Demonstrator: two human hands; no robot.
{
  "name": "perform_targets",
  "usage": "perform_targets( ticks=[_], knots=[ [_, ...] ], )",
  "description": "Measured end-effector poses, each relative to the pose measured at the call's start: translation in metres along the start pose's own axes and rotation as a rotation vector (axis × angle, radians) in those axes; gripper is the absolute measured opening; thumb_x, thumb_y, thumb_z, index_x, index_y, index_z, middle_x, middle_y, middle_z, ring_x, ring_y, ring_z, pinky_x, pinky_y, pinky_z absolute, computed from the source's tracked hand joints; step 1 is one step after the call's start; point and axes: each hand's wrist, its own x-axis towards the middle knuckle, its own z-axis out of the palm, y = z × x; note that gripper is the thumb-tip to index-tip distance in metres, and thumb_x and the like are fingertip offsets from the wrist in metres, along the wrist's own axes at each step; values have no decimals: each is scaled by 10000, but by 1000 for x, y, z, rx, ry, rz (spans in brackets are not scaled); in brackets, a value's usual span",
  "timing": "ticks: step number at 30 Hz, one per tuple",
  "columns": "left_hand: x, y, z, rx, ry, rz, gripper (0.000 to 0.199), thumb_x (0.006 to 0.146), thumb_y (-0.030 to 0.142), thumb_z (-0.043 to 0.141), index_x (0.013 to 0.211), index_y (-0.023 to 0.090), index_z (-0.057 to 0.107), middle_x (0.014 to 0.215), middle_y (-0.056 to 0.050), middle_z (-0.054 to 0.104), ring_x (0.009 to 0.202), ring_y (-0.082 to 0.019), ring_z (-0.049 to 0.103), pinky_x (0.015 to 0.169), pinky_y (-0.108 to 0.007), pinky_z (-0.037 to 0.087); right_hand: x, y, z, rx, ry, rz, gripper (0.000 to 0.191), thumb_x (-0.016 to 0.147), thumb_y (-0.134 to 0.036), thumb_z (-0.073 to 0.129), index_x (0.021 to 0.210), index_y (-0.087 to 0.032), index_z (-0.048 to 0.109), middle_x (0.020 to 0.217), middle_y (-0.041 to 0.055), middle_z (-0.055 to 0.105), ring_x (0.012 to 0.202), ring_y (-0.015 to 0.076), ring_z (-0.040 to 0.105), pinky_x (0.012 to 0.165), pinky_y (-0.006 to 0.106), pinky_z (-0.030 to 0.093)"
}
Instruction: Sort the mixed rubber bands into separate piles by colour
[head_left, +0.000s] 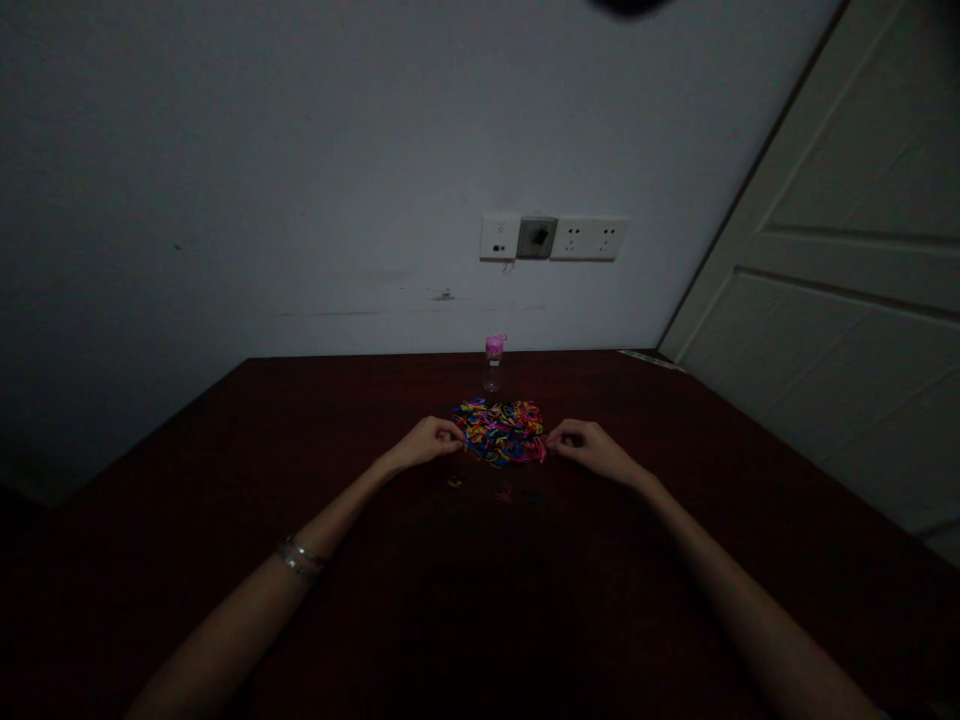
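A flat pile of small multicoloured bands or clips lies on the dark red table. At the pile's left edge is my left hand, thumb and fingers pinched together. My right hand is at the right edge, also in a pinch, beside some pink pieces. Whatever either hand holds is too small and dark to make out. In front of the pile, nearer to me, lie a few yellow pieces, some red ones and faint dark ones.
Behind the pile stands a small clear bottle with a pink cap. Sockets and switches are on the wall behind the table. A pale panelled door stands at the right, and a thin strip lies at the back right edge.
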Motion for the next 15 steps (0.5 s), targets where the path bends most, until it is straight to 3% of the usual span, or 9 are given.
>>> perform_targets(
  ticks=[6, 15],
  knots=[
    [-2, 10, 12, 110, -36, 14, 306, 728, 328, 516, 920, 125, 640, 532, 39, 460, 500, -72, 362, 484, -179, 259, 0, 0, 1, 2, -15, -14, 212, 746, -312, 521, 811, -148, 639, 775, 41, 603, 646, 127, 509, 593, 251, 400],
    [-1, 6, 15, 217, -1, 34, 269, 746, 302, 505, 924, 152, 639, 587, 21, 518, 522, -77, 411, 497, -174, 266, 1, 1, 3, 2, -28, -7, 213, 743, -323, 524, 796, -151, 637, 760, 37, 594, 635, 122, 508, 587, 248, 406]
  ],
)
